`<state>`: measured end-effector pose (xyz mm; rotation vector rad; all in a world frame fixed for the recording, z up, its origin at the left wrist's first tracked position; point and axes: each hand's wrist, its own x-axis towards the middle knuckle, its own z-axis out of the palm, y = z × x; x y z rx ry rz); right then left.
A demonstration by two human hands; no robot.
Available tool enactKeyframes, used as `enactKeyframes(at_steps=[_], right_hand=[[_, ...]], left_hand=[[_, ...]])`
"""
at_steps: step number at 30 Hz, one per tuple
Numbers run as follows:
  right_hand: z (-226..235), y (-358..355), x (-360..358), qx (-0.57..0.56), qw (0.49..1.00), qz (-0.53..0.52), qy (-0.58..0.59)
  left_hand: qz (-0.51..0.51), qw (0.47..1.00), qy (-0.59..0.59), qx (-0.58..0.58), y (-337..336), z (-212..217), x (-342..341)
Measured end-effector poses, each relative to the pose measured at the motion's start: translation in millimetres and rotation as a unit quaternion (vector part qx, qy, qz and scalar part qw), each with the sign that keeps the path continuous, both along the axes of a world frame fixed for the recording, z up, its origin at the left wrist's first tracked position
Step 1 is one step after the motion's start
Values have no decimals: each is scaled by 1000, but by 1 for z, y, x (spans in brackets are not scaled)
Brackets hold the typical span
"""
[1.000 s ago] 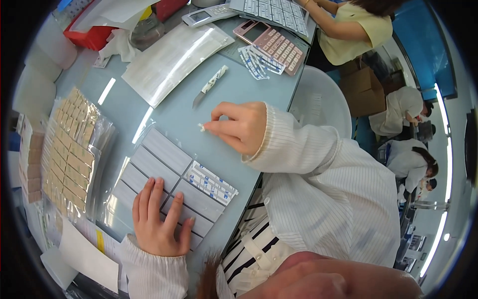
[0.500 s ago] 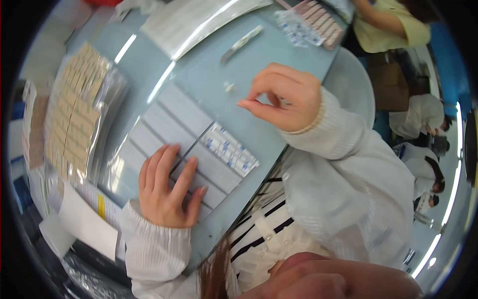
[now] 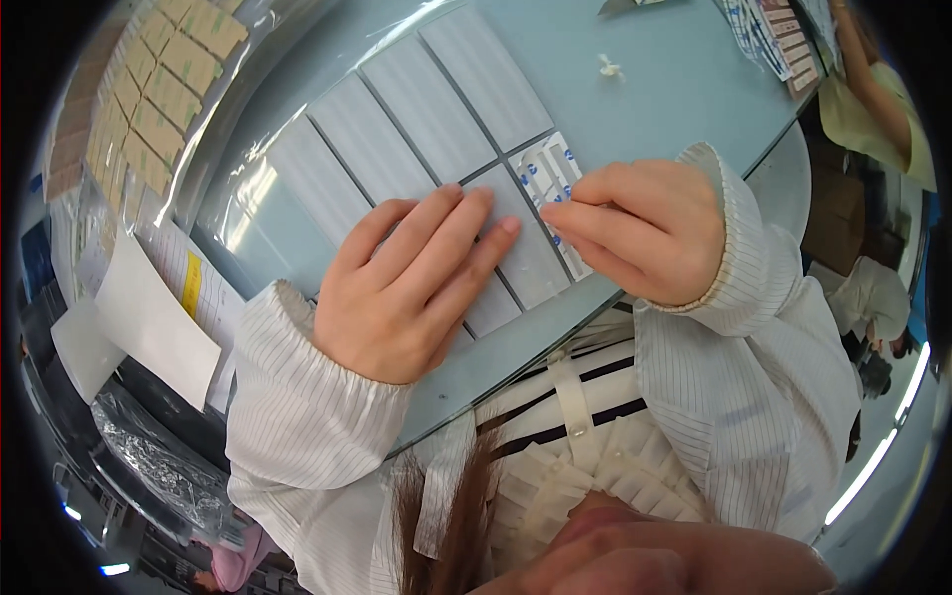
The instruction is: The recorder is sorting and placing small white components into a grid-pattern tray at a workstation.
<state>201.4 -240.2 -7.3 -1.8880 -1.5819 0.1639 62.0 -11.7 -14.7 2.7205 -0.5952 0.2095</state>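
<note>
Grey-white flat strips (image 3: 416,124) lie side by side in a sheet on the table, with dark gaps between them. My left hand (image 3: 407,283) lies over the sheet, its fingers stretched out and resting on the strips. One piece at the right end is a white strip printed with blue marks (image 3: 547,174). My right hand (image 3: 650,233) is at that strip, thumb and fingertips pinched together over its right edge. Whatever lies between those fingertips is too small or hidden to make out.
A bagged stack of tan pads (image 3: 164,94) stands at the far left. White papers (image 3: 159,322) lie at the left. A small crumpled white scrap (image 3: 610,67) sits beyond my right hand. Pink and blue-white strips (image 3: 778,45) are at the far right, near another person's arm (image 3: 878,99).
My right hand has come down from above the table to the blue-printed strip. My left hand stays on the sheet. The view has shifted closer, so the sheet appears higher and larger.
</note>
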Motion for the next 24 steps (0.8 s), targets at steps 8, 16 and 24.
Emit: enactKeyframes(at_steps=[8,16,24], right_hand=[[8,10,4,-35,987,78,-133],[17,21,11,-70,977,143,-139],[6,22,14,-38,983,124,-128]], left_hand=[[21,997,-53,56,-3,-4,-6],[22,994,-72,82,-4,-9,-6],[30,990,-76,113,-6,-7,-7]])
